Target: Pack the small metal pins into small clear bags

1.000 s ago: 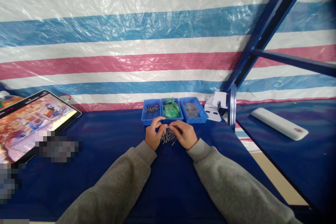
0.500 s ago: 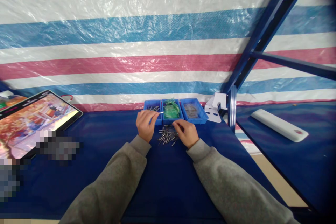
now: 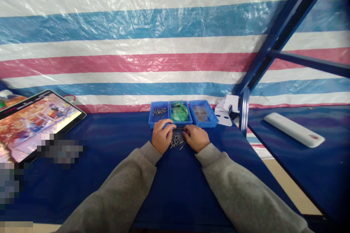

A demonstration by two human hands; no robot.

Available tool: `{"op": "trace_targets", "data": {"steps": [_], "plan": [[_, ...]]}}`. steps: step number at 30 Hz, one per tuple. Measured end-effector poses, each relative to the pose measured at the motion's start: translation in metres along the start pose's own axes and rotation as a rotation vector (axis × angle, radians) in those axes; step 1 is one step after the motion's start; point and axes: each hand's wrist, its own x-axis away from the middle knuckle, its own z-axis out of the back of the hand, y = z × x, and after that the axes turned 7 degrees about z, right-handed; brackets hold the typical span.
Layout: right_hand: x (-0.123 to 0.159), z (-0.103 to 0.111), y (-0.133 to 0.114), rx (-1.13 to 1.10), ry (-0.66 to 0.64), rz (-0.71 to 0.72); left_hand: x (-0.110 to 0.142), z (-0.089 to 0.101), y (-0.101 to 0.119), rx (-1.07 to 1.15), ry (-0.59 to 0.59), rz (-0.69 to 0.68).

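Head view: two hands [image 3: 163, 136] [image 3: 196, 138], three trays [image 3: 158, 125] [image 3: 180, 121] [image 3: 201, 124]

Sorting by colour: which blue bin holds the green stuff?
The middle bin, the only one holding green; the left bin has metal pins, the right bin something grey.

- Small metal pins [image 3: 177, 140]: partly hidden by left hand [image 3: 163, 136] and right hand [image 3: 196, 138], exact type too small to tell
- Rectangular blue plastic tray [image 3: 200, 113]: contents too small to tell
- Black-framed flat tablet [image 3: 41, 123]: cut off by left edge
- Grey pixelated patch [image 3: 60, 148]: blurred out
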Motion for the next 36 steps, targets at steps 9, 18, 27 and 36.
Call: {"op": "trace_targets", "data": {"steps": [9,18,27,36], "plan": [[-0.0034,-0.0058,0.0039,0.018,0.000,-0.024,-0.0003,-0.0052,-0.0057,0.100,-0.028,-0.004],[-0.0034,-0.0038,0.0020,-0.023,0.084,0.039,-0.0008,-0.0053,-0.0036,0.144,-0.028,0.019],[0.0006,0.0002,-0.0044,-0.310,0.279,0.267,-0.0014,-0.0023,-0.0041,0.218,0.045,0.116],[-0.0017,-0.0037,-0.0010,-0.807,0.324,0.180,-0.0012,-0.0076,-0.0099,0.215,0.040,0.014]]}}
